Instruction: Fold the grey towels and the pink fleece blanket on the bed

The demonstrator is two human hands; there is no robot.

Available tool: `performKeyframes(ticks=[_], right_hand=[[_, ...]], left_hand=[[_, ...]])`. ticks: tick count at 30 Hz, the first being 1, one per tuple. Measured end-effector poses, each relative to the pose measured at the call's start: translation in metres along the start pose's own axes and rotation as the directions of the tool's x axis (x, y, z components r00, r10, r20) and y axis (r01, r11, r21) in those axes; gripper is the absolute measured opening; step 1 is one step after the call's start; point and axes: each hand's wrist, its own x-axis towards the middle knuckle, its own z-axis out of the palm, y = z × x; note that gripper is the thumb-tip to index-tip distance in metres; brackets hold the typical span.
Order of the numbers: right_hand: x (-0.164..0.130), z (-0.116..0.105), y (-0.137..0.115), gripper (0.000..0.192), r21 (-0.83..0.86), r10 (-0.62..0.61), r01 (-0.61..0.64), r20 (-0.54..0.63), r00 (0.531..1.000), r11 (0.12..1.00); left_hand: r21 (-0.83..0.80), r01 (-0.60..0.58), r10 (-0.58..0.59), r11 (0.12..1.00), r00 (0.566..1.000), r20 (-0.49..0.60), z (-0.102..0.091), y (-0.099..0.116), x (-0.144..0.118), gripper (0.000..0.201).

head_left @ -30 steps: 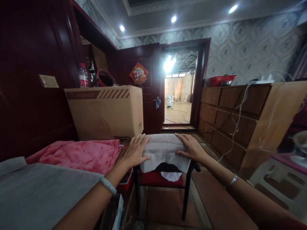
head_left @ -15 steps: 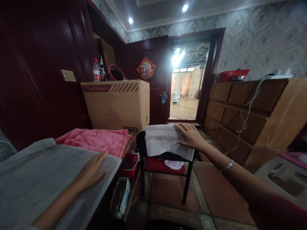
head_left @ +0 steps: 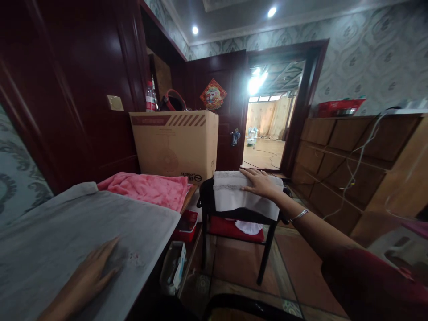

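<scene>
Head view: folded white-and-grey plush cloth (head_left: pixel 230 199) over the back of a black-framed, red-seated chair (head_left: pixel 220 228).
The right hand (head_left: pixel 260 183) lies on the folded cloth, fingers outstretched. The left hand (head_left: pixel 92 268), fingers extended, is over a flat grey fabric sheet (head_left: pixel 140 223) at near left; contact is unclear. Beyond the sheet lies a crumpled pink plush blanket (head_left: pixel 147 189).

Dim overall; 2 ceiling lights (head_left: pixel 195 30) shine, doorway light (head_left: pixel 257 82) glares; edges stretched, perhaps soft.
</scene>
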Motion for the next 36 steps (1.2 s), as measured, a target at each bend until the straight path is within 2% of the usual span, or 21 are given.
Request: performKeyframes(ticks=[3,7,12,19,23,26,30,33,36], right_hand=[[-0.006,0.011,-0.005,0.066,-0.065,-0.002,-0.004,-0.101,0.995,0.998],[-0.018,0.022,-0.014,0.059,-0.163,-0.038,0.000,-0.232,0.972,0.987],[-0.019,0.021,-0.019,0.057,-0.166,-0.018,-0.026,-0.256,0.966,0.986],[-0.003,0.006,-0.016,0.060,-0.117,-0.001,-0.012,-0.113,0.994,0.993],[0.024,-0.012,-0.025,0.053,-0.053,0.017,-0.019,-0.029,0.999,0.998],[0.051,-0.020,-0.038,0.060,-0.024,-0.039,0.039,0.029,0.999,0.999],[0.075,-0.014,-0.054,0.075,0.007,-0.097,0.097,0.159,0.983,0.995],[0.077,-0.005,-0.060,0.069,0.032,-0.089,0.084,0.248,0.965,0.996],[0.073,-0.002,-0.061,0.067,0.015,-0.100,0.099,0.255,0.962,0.995]], left_hand=[[0.037,0.028,-0.029,0.999,0.999,0.035,0.003,0.002,-0.008,0.068],[0.075,0.011,-0.012,0.997,1.000,0.009,0.014,-0.001,-0.013,0.070],[0.103,-0.012,0.014,0.995,1.000,-0.022,0.021,-0.006,-0.017,0.066],[0.128,-0.049,0.053,0.991,0.998,-0.031,0.024,-0.010,-0.018,0.064],[0.127,-0.054,0.061,0.990,0.997,-0.050,0.027,-0.013,-0.019,0.060],[0.133,-0.019,0.027,0.991,0.998,-0.058,0.030,-0.013,-0.020,0.060],[0.141,-0.011,0.019,0.990,0.998,-0.062,0.031,-0.013,-0.024,0.058],[0.135,-0.019,0.030,0.991,0.996,-0.079,0.033,-0.014,-0.028,0.056],[0.126,-0.023,0.036,0.992,0.994,-0.102,0.039,-0.018,-0.031,0.055]])
